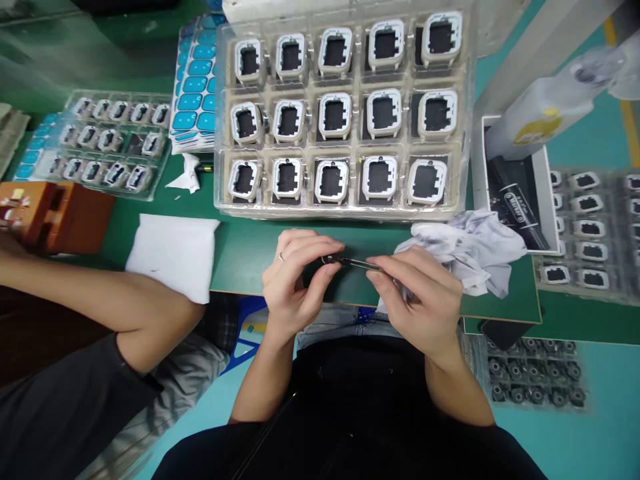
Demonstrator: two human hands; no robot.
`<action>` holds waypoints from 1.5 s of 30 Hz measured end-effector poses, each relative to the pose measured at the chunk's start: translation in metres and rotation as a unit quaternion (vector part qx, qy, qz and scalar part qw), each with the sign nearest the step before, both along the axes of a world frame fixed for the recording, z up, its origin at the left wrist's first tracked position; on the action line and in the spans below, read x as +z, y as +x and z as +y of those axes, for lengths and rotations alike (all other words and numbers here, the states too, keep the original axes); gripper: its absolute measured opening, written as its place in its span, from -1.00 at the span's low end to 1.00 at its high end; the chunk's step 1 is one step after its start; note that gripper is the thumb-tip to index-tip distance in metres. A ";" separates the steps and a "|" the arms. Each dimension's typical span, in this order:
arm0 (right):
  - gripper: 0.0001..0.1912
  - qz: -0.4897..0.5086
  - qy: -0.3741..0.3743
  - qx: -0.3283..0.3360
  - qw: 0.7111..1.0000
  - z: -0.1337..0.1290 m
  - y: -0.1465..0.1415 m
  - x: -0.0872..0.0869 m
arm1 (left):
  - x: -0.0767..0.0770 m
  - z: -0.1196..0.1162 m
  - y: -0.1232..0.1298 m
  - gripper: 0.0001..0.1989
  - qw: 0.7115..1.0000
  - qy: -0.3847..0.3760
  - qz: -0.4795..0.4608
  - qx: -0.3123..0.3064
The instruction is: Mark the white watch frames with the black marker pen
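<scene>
In front of my body, over the near edge of the bench, both my hands meet around small dark items. My left hand (299, 280), a ring on one finger, is closed in a pinch on a small black piece (331, 259). The fingertips of my right hand (421, 293) grip a slim metal tool (361, 264), whose thin end points left and reaches the black piece. Whether the two are joined I cannot tell. A crumpled white cloth (470, 250) lies just beyond my right hand.
A clear tray (345, 212) of white square frames sits ahead, beside blue-printed sheets (193, 100). A folded white cloth (173, 253) lies left, near a co-worker's arm (95, 290). To the right stand a white box (550, 220) and a spray bottle (550, 110).
</scene>
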State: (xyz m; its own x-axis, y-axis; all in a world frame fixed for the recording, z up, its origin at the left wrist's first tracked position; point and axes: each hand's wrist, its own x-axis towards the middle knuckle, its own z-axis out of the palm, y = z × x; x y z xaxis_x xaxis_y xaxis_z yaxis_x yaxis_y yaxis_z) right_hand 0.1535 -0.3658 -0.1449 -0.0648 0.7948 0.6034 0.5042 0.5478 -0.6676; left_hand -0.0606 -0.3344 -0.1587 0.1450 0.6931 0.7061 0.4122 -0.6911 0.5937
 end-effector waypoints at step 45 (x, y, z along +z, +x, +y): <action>-0.88 -0.016 0.000 -0.002 1.000 0.000 -0.001 0.000 | -0.001 0.002 0.003 -0.75 1.000 0.014 -0.026 0.009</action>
State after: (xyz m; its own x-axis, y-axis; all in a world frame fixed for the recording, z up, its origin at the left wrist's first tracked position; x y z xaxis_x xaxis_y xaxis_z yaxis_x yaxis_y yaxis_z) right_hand 0.1530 -0.3662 -0.1448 -0.0800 0.7956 0.6005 0.5279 0.5448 -0.6515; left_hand -0.0580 -0.3325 -0.1597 0.0942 0.6756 0.7312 0.3941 -0.6998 0.5958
